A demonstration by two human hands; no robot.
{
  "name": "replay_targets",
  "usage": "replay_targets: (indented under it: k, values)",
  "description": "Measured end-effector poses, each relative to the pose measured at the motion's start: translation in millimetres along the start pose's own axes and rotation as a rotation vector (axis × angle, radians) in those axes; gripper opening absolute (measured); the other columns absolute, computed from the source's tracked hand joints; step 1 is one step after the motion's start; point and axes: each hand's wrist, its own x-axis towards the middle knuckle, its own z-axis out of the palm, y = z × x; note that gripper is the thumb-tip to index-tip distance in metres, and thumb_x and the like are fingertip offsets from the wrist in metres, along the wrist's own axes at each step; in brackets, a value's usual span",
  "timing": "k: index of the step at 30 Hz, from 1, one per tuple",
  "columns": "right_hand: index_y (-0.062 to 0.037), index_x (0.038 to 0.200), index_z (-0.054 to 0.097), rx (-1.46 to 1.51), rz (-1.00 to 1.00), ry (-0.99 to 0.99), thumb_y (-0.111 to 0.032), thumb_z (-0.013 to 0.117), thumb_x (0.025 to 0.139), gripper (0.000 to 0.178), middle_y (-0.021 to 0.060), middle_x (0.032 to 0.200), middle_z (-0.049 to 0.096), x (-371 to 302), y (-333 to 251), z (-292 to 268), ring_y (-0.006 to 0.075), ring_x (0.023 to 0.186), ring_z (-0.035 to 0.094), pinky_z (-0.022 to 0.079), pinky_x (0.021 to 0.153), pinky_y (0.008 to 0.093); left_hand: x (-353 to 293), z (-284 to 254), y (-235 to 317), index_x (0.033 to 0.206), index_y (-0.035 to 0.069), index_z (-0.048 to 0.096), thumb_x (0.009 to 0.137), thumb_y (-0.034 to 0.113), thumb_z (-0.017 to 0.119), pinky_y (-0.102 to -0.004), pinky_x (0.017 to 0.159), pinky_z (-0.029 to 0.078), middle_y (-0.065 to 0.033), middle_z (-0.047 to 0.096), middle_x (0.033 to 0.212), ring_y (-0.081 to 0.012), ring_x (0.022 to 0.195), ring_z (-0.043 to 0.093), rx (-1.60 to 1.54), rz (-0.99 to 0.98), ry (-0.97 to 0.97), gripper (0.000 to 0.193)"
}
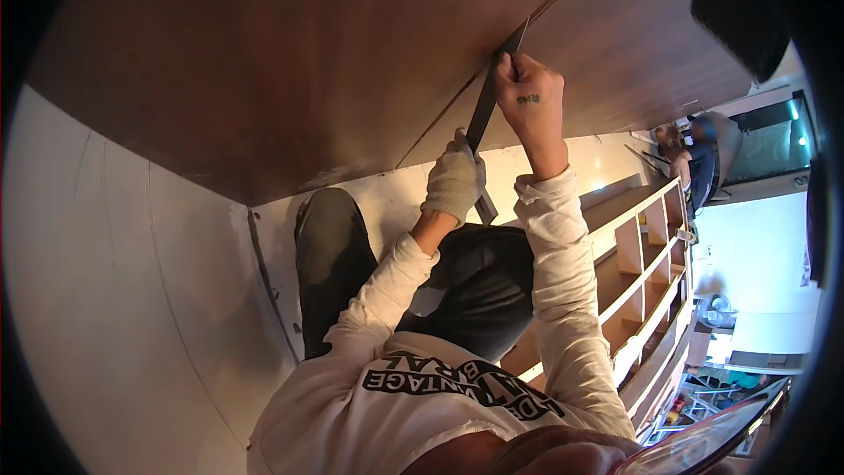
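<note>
A long, flat, dark metal-looking strip (485, 108) lies slantwise against a large brown wood panel (290, 62), along a thin dark seam. A pale edge shows at its upper tip. My left hand (455, 179), in a pale knitted work glove, is wrapped round the strip's lower part, and its lower end sticks out below the glove. Higher up, my bare right hand (533, 98) is closed in a fist, with thumb and forefinger against the strip's upper part. The palm side is hidden, so anything else in that fist cannot be made out.
Wooden frame shelving (629, 246) with several compartments stands on the right. My bent knees (332, 233) are below the panel. A pale wall (114, 237) rises on the left. Another person (708, 154) is at the far right, beyond the shelving. A dark block-like shape (738, 13) hangs at upper right.
</note>
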Motion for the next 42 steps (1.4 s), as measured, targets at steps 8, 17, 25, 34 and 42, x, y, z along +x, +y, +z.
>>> replay_targets:
  k: [8,17,25,34,42]
  values:
    - [0.0013,0.068,0.059,-0.012,0.032,-0.096,-0.016,0.066,0.093,0.031,0.0239,0.067,0.06,-2,-1,6,0.0458,0.065,0.061,0.047,0.057,0.0486,25,4,-17,0.142,-0.004,0.043,0.095,0.021,0.059,-0.0501,0.083,0.057,-0.0247,0.066,0.111,-0.042,0.099,0.069,-0.06,0.011,0.001,0.056]
    - [0.0019,0.066,0.059,0.052,0.101,-0.118,-0.015,0.066,0.093,0.032,0.0245,0.064,0.057,-9,-1,13,0.0455,0.06,0.058,0.045,0.054,0.047,30,8,-19,0.129,0.001,0.05,0.094,0.02,0.06,-0.0502,0.083,0.059,-0.0234,0.068,0.105,-0.0418,0.097,0.071,-0.029,-0.061,0.025,0.042]
    - [0.0021,0.065,0.057,0.1,0.173,-0.151,-0.015,0.066,0.093,0.034,0.024,0.06,0.054,-6,8,18,0.0444,0.054,0.054,0.042,0.051,0.0455,19,8,-9,0.121,0.002,0.058,0.093,0.02,0.061,-0.05,0.08,0.059,-0.0235,0.071,0.097,-0.0412,0.093,0.072,-0.023,-0.111,0.11,0.034]
    - [-0.0001,0.071,0.057,-0.003,0.123,-0.087,-0.015,0.064,0.091,0.026,0.0272,0.067,0.058,-3,5,-3,0.0485,0.067,0.061,0.047,0.056,0.0509,13,3,10,0.124,-0.003,0.056,0.094,0.021,0.059,-0.0513,0.085,0.057,-0.0304,0.07,0.109,-0.0452,0.102,0.069,-0.056,-0.209,-0.051,0.039]
    - [-0.0002,0.073,0.054,0.008,0.14,-0.062,-0.014,0.063,0.092,0.025,0.0206,0.06,0.059,-8,-6,-7,0.0443,0.057,0.06,0.048,0.054,0.0498,8,19,-27,0.137,-0.005,0.048,0.093,0.015,0.055,-0.0481,0.085,0.058,-0.03,0.068,0.112,-0.0426,0.099,0.071,0.139,-0.005,0.018,0.05]
